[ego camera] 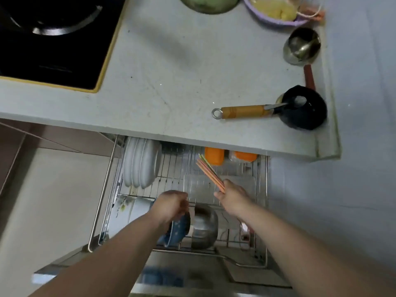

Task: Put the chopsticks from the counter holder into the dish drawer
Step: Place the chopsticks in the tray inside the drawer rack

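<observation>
Reaching down over an open wire dish drawer point(111, 185) beneath a kitchen counter point(171, 93), a person works with both bare hands. Furthest to the left of the hands, white plates point(140, 162) stand on edge in the rack. The left hand point(172, 205) hovers just above a blue patterned bowl point(179, 229), fingers curled loosely inward; whether it grips anything cannot be told from the blur. Just to its right sits a steel bowl point(203, 225), lying between the two forearms.

The right hand point(232, 196) is closed around one end of a bundle of pale orange and green chopsticks point(209, 171). Their long axis runs up and to the left from the fist, the free ends pointing towards an orange container point(214, 155) at the back of the drawer, partly under the counter edge. The bundle appears to be above the wire floor, not yet resting on it. The right hand alone is placed to set them down, probably by lowering them along that diagonal; slim sticks could slip through the grid.
</observation>
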